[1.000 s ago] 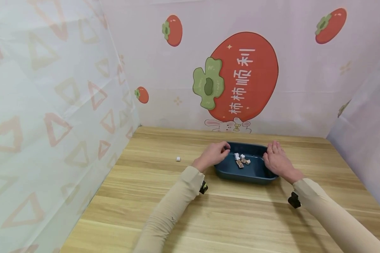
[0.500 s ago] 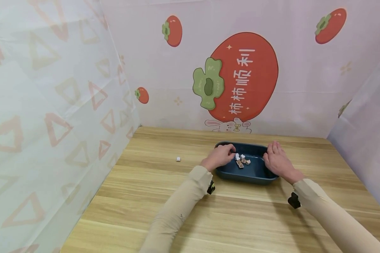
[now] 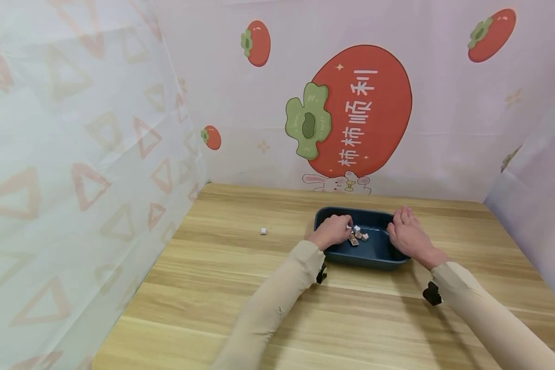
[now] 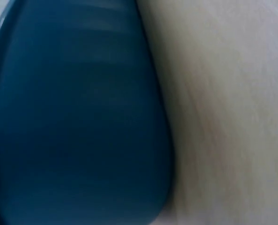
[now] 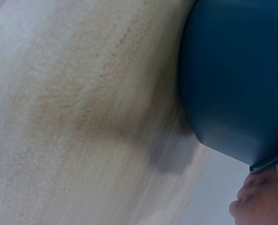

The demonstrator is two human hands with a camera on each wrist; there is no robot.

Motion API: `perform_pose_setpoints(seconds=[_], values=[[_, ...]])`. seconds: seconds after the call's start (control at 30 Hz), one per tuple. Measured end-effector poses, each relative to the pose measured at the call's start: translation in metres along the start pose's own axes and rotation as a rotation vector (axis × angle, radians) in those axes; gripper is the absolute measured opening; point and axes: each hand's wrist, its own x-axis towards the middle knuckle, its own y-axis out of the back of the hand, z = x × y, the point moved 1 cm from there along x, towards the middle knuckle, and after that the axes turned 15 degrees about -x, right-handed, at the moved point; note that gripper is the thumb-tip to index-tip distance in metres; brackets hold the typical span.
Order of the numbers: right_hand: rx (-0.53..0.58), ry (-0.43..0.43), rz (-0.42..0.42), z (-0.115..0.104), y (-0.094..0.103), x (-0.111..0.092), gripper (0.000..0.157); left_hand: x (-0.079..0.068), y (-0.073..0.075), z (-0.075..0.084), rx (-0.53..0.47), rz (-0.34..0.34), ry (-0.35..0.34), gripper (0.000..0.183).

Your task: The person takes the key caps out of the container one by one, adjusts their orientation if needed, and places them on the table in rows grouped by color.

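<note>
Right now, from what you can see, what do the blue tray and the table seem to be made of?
Blue tray: coated metal or hard plastic, I can't tell which; it looks smooth, with a soft sheen.
Table: wood or wood-look laminate, going by the streaky grain; the finish is uncertain.

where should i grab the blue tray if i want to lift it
Probably take the blue tray by its rim at both short ends, coming from left and right: it is oblong, walled on all sides and sits flat on the table.
</note>
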Motion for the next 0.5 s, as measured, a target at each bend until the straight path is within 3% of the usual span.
perform_pose_setpoints(seconds=[0.2, 0.5], values=[[0.01, -0.01, -0.005, 0.0004, 0.0016, -0.0003, 0.057, 0.0039, -0.0049, -0.0001, 0.0, 0.017, 0.063, 0.015], [0.008, -0.007, 0.005, 0.0002, 0.0008, -0.0005, 0.057, 0.0055, -0.0076, -0.0001, -0.065, -0.022, 0.126, 0.021]])
